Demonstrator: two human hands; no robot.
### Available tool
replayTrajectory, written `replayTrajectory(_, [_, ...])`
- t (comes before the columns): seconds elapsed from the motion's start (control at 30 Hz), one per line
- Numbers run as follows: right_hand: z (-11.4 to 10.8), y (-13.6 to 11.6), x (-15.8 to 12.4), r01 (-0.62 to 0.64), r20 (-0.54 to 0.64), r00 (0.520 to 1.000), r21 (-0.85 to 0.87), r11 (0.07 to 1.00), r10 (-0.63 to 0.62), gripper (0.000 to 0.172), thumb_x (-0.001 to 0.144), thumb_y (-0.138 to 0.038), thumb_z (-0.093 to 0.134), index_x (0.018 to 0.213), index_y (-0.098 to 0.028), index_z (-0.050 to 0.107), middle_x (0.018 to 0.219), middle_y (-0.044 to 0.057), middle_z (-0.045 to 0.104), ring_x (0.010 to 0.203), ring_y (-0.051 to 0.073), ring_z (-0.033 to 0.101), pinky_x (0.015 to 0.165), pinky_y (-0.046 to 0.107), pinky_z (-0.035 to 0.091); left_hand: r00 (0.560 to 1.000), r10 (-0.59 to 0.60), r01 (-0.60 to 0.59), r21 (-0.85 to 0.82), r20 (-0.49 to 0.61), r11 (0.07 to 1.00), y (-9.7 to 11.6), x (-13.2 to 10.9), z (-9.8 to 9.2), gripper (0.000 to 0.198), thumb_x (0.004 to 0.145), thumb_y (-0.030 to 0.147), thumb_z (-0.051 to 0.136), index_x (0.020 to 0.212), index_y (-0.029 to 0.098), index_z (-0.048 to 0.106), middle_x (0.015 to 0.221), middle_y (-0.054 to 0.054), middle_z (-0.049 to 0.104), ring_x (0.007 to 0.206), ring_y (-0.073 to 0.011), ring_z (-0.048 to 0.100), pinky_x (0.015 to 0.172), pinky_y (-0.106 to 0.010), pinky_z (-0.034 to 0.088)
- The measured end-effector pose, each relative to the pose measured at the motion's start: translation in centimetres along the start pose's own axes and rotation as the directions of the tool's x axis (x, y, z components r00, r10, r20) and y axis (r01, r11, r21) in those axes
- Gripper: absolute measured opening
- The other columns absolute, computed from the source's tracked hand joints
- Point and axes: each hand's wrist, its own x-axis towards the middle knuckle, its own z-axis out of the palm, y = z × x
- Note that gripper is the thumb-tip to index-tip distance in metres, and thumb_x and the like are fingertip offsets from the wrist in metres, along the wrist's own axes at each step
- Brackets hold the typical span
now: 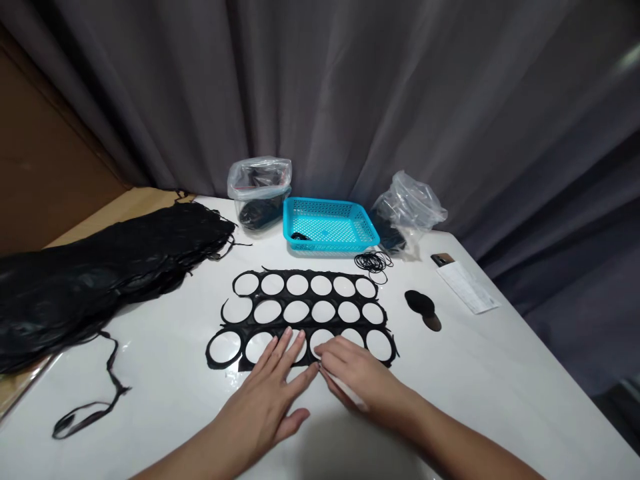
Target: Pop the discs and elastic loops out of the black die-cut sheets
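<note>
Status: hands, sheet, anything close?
Left hand flat, open, on sheet near edge. Right hand fingertips on same row, grip unclear. Rings and discs lie apart, right.

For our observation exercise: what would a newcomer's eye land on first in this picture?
A flat black rubbery sheet punched with three rows of round holes lies mid-table, the left hand and right hand resting on its near edge. Behind it sits a turquoise perforated plastic basket.
</note>
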Motion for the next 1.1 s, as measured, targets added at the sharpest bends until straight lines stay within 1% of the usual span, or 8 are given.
replayTrajectory(0.13, [0.2, -0.1, -0.1, 0.007, -0.005, 1.0, -0.024, 1.0, -0.007, 0.022, 0.093, -0.009, 0.048, 0.109, -0.018, 0.058, 0.112, 0.014, 0.066, 0.102, 0.027, 0.059, 0.085, 0.042, 0.051, 1.0, -0.007, 0.006, -0.036, -0.004, 0.999, -0.1, -0.1, 0.1, 0.071, 0.083, 0.024, 0.068, 0.149, 0.026, 0.042, 0.166, -0.014, 0.006, 0.148, -0.0403, 0.024, 0.111, -0.057, 0.037])
replayTrajectory(0.27, [-0.3, 0.3, 0.0, -0.146, -0.079, 0.982, 0.253, 0.956, 0.17, 0.011, 0.096, -0.018, 0.052, 0.093, -0.021, 0.061, 0.107, 0.008, 0.067, 0.1, 0.023, 0.061, 0.087, 0.037, 0.05, 1.0, -0.001, 0.001, -0.045, -0.007, 0.999, -0.1, -0.1, 0.0, 0.072, 0.083, 0.025, 0.07, 0.149, 0.028, 0.042, 0.166, -0.013, 0.005, 0.147, -0.0407, 0.025, 0.112, -0.056, 0.037])
replayTrajectory(0.4, [-1.7, 1.5, 0.3, -0.334, -0.195, 0.834, 0.567, 0.753, 0.516, 0.021, 0.094, -0.036, 0.06, 0.082, -0.019, 0.063, 0.105, 0.008, 0.069, 0.094, 0.021, 0.065, 0.082, 0.035, 0.051, 1.0, 0.01, -0.011, -0.038, -0.018, 0.999, -0.1, -0.6, -0.5, 0.065, 0.089, 0.029, 0.068, 0.149, 0.029, 0.042, 0.166, -0.013, 0.008, 0.148, -0.0388, 0.025, 0.114, -0.056, 0.034])
replayTrajectory(0.5, [-3.0, 2.5, 0.5, -0.298, -0.261, 0.723, 0.718, 0.629, 0.64, 0.029, 0.087, -0.047, 0.069, 0.086, -0.018, 0.067, 0.104, 0.01, 0.07, 0.088, 0.021, 0.067, 0.08, 0.035, 0.054, 0.999, 0.017, -0.016, 0.027, -0.032, 1.0, -0.4, -1.6, -0.9, 0.059, 0.095, 0.034, 0.061, 0.15, 0.025, 0.042, 0.164, -0.013, 0.018, 0.147, -0.0347, 0.029, 0.116, -0.052, 0.032])
replayTrajectory(0.57, [-3.6, 2.9, 0.6, -0.268, -0.275, 0.692, 0.761, 0.591, 0.667, 0.033, 0.083, -0.05, 0.073, 0.086, -0.018, 0.069, 0.101, 0.009, 0.07, 0.085, 0.021, 0.068, 0.081, 0.035, 0.055, 0.998, 0.002, 0.003, 0.091, -0.061, 0.996, -0.9, -2.5, -1.1, 0.057, 0.098, 0.038, 0.056, 0.15, 0.021, 0.042, 0.161, -0.014, 0.027, 0.146, -0.032, 0.033, 0.117, -0.049, 0.032])
replayTrajectory(0.67, [-3.6, 2.9, 1.1, -0.243, -0.265, 0.71, 0.778, 0.58, 0.653, 0.033, 0.081, -0.05, 0.075, 0.084, -0.018, 0.068, 0.099, 0.009, 0.07, 0.084, 0.021, 0.069, 0.082, 0.036, 0.056, 0.994, -0.026, 0.043, 0.155, -0.109, 0.987, -1.6, -4.0, -1.4, 0.056, 0.099, 0.041, 0.053, 0.15, 0.019, 0.043, 0.158, -0.013, 0.036, 0.143, -0.0286, 0.039, 0.118, -0.045, 0.031])
replayTrajectory(0.77, [-2.6, 2.5, 1.9, -0.246, -0.213, 0.771, 0.769, 0.59, 0.6, 0.03, 0.083, -0.047, 0.073, 0.084, -0.018, 0.068, 0.1, 0.01, 0.069, 0.086, 0.022, 0.069, 0.082, 0.037, 0.055, 0.992, -0.051, 0.072, 0.182, -0.12, 0.981, -2.1, -5.2, -1.8, 0.055, 0.1, 0.04, 0.052, 0.15, 0.02, 0.044, 0.158, -0.011, 0.036, 0.142, -0.0268, 0.041, 0.117, -0.042, 0.033])
replayTrajectory(1.1, [1.4, -0.8, 6.5, -0.219, -0.076, 0.945, 0.577, 0.787, 0.319, 0.016, 0.088, -0.021, 0.064, 0.072, -0.019, 0.063, 0.097, 0.005, 0.068, 0.094, 0.019, 0.063, 0.078, 0.03, 0.047, 0.972, -0.174, 0.2, 0.161, -0.158, 0.966, -1.8, -7.8, -2.4, 0.055, 0.099, 0.039, 0.053, 0.148, 0.017, 0.045, 0.157, -0.012, 0.037, 0.139, -0.0268, 0.044, 0.115, -0.041, 0.036])
